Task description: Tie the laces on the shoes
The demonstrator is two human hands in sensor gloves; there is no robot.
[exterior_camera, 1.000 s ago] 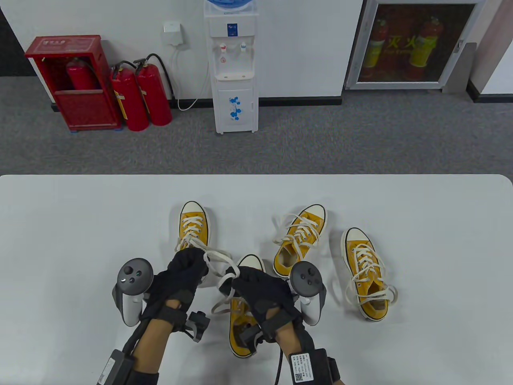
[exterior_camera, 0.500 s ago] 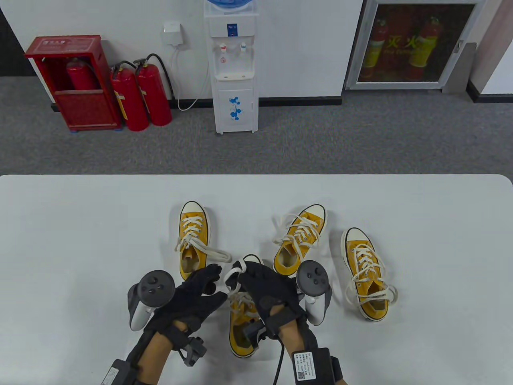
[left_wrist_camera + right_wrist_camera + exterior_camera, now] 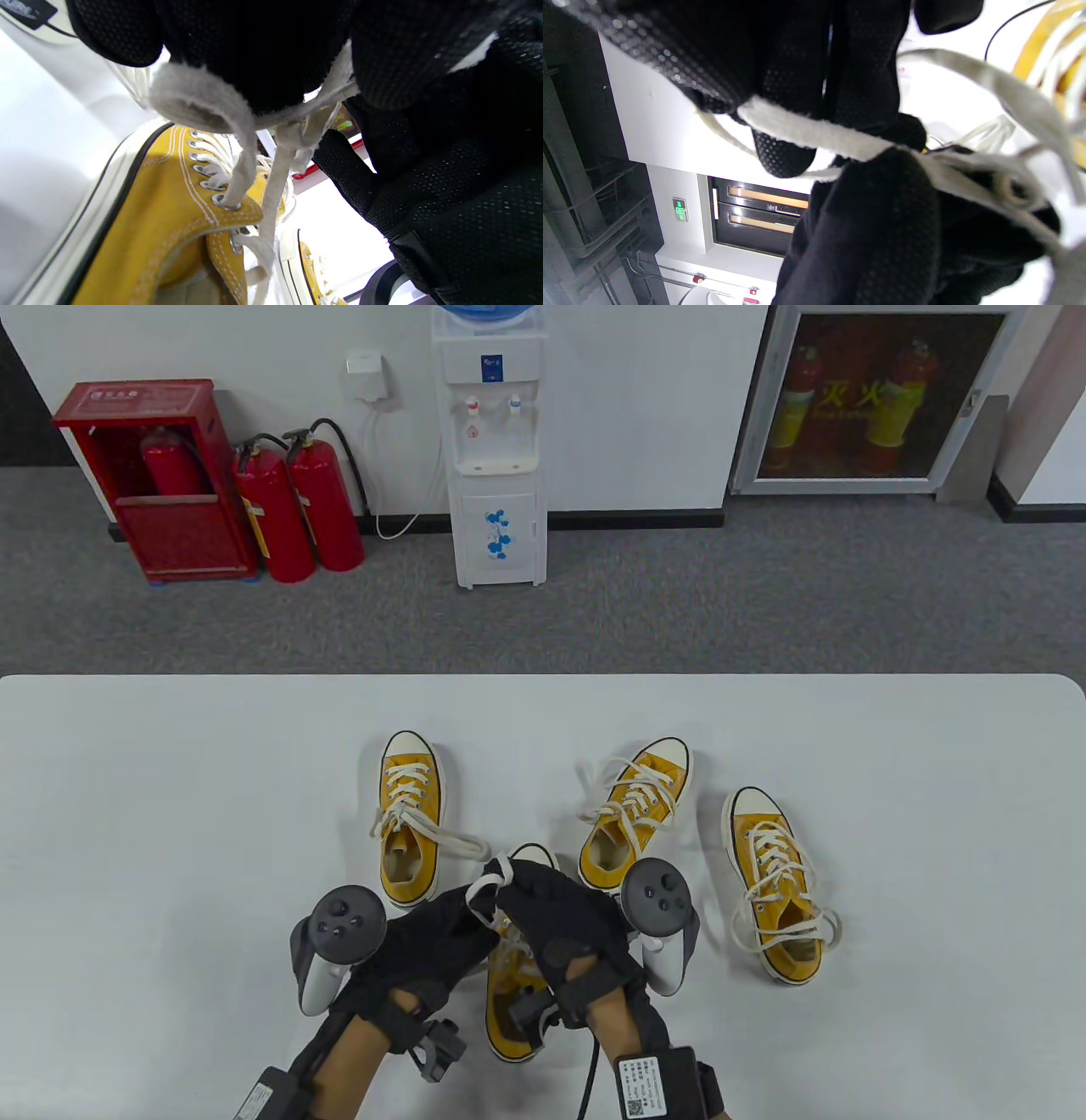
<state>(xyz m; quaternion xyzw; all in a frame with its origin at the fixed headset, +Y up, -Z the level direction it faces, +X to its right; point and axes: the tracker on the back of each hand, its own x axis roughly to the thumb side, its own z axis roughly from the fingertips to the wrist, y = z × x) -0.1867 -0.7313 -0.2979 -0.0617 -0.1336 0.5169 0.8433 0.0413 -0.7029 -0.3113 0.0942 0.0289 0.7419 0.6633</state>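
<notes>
Yellow shoe [image 3: 512, 1010], lying directly beneath both hands, heel toward the wrists, its white lace [image 3: 484, 891] drawn up above the tongue. Right hand [image 3: 564, 925]: fingers curled, pinching a loop of the lace. Left hand [image 3: 424, 950]: touching the right hand, fingers closed on the same lace. Three more yellow shoes [image 3: 410, 814] beyond the fingertips and to the right of the right hand, on the white table [image 3: 170, 814].
</notes>
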